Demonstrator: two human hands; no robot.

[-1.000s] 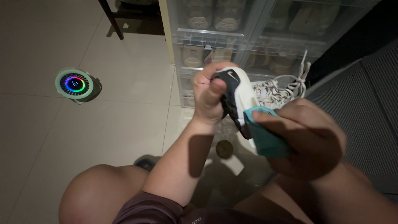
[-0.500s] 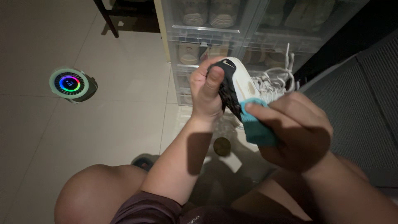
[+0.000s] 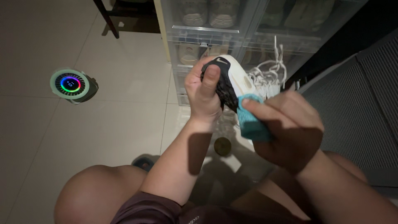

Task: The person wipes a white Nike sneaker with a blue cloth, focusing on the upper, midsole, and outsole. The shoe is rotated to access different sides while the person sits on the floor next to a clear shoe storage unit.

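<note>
My left hand (image 3: pixel 202 93) grips the heel end of a white sneaker (image 3: pixel 237 77) with a black sole, held up with its sole facing left. White laces (image 3: pixel 269 70) dangle loose behind it. My right hand (image 3: pixel 286 128) holds a folded teal cloth (image 3: pixel 251 120) and presses it against the white side of the sneaker near the sole edge.
Clear stacked shoe boxes (image 3: pixel 215 33) with shoes inside stand straight ahead. A small round device with a glowing coloured ring (image 3: pixel 70 84) sits on the tiled floor at left. A small round brown lid (image 3: pixel 222 146) lies below the sneaker. A dark ribbed panel (image 3: pixel 360 108) runs along the right.
Both hands and the sneaker have shifted slightly up and left in view. The cloth has slid up along the sneaker's side.
</note>
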